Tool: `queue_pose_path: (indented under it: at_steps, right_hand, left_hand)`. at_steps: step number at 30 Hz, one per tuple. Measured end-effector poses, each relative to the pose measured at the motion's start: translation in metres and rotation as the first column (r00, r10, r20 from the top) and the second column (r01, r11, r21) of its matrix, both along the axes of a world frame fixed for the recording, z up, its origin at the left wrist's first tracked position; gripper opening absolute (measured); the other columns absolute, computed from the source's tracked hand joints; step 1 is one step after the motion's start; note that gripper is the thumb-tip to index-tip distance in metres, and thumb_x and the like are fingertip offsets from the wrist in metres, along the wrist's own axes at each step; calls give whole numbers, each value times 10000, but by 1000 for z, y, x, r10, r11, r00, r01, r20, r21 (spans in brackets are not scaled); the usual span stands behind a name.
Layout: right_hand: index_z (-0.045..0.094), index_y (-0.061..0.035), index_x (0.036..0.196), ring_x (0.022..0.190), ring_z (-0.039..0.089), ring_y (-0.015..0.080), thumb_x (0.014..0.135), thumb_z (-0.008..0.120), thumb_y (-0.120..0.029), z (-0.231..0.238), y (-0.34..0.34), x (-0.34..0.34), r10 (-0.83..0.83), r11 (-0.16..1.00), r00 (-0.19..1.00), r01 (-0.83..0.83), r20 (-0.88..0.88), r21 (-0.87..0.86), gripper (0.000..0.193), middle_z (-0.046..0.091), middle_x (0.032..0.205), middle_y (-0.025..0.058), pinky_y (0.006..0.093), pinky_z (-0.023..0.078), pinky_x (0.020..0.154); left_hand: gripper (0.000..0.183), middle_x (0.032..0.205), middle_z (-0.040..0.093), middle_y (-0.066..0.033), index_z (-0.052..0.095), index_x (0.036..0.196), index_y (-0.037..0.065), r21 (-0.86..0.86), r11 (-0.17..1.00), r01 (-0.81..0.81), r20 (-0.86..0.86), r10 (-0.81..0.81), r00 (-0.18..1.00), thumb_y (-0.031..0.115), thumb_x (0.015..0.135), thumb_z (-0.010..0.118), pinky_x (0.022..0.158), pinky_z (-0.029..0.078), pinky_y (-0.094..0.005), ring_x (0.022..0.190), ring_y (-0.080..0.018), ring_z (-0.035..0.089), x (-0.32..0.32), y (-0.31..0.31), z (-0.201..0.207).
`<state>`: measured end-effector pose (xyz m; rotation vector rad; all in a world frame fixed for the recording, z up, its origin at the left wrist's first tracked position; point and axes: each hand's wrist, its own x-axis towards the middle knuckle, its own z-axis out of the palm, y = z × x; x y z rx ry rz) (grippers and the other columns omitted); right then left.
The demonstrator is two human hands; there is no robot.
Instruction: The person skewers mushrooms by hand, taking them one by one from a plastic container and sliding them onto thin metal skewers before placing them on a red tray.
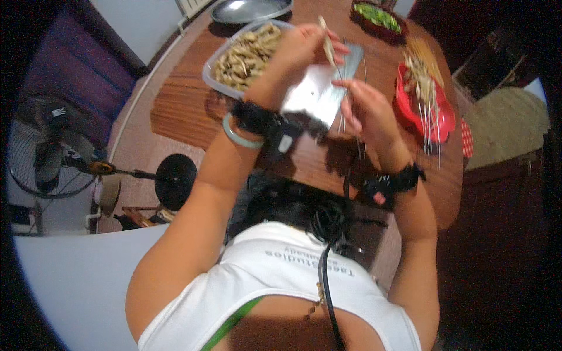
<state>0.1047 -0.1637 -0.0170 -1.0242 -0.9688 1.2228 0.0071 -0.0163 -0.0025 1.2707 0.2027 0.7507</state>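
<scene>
My left hand (305,48) is raised over the table, its fingers pinching a pale, limp strip of food (328,48). Just below it, my right hand (370,106) grips a thin metal skewer (339,72), whose upper end meets the strip. How far the skewer runs into the strip I cannot tell. Beneath both hands lies a shiny silver tray (310,96), with more thin skewers along its right side. Left of my left hand stands a clear plastic tub (221,88) filled with brownish food strips (243,58).
A red scalloped tray (445,111) at the right holds loaded metal skewers (428,120). Thin yellow sticks (426,54) lie behind it. A metal pan (252,10) and a dish of green vegetables (377,17) stand at the far side. A fan (50,152) is at left.
</scene>
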Motion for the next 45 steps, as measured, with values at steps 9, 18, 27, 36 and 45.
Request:
queue_pose_path:
  at_steps: [9, 18, 27, 36, 45]
  right_hand:
    - [481, -32, 1098, 416, 363, 33, 833, 456, -184, -5, 4, 8, 98, 995, 995, -98, -27, 8, 307, 478, 579, -5, 149, 282, 366]
    - [434, -10, 1149, 429, 343, 28, 808, 466, -128, -2, -2, 0, -58, 998, 998, 58, -1, -2, 362, 384, 538, -52, 151, 240, 383]
    - [444, -9, 1128, 427, 344, 34, 846, 436, -144, -5, 1, 5, -50, 999, 997, 49, 58, 21, 312, 400, 533, -32, 153, 253, 385]
    - [446, -41, 919, 503, 386, 69, 826, 443, -99, 49, -27, 14, -168, 948, 985, 170, -30, 270, 110, 409, 587, 2, 167, 291, 428]
    - [461, -73, 871, 541, 441, 91, 794, 485, -104, 92, -137, -37, 390, 440, 920, -225, 41, 869, 86, 479, 631, 29, 190, 348, 496]
  left_hand:
    - [237, 879, 584, -141, 485, 1018, 45, -15, 995, -96, -196, 92, 976, 200, 839, 475, 681, 491, -297, 768, -197, 585, -4, 13, 1]
    - [252, 751, 595, -174, 475, 841, -19, 79, 996, -34, -94, 41, 995, 198, 880, 352, 502, 502, -309, 574, -226, 593, 8, -9, 3]
    - [300, 792, 599, -124, 488, 876, 1, -19, 998, 57, -19, -58, 998, 290, 863, 409, 522, 485, -269, 606, -163, 581, 1, -3, 1]
    - [242, 779, 607, -96, 570, 910, -9, 582, 751, -312, -187, 497, 847, 197, 812, 488, 584, 458, -250, 668, -170, 581, -75, 42, 30]
    - [139, 754, 594, -161, 623, 818, 73, 960, 266, 86, -271, 808, 523, 99, 699, 555, 628, 456, -375, 723, -297, 582, -91, 68, 22]
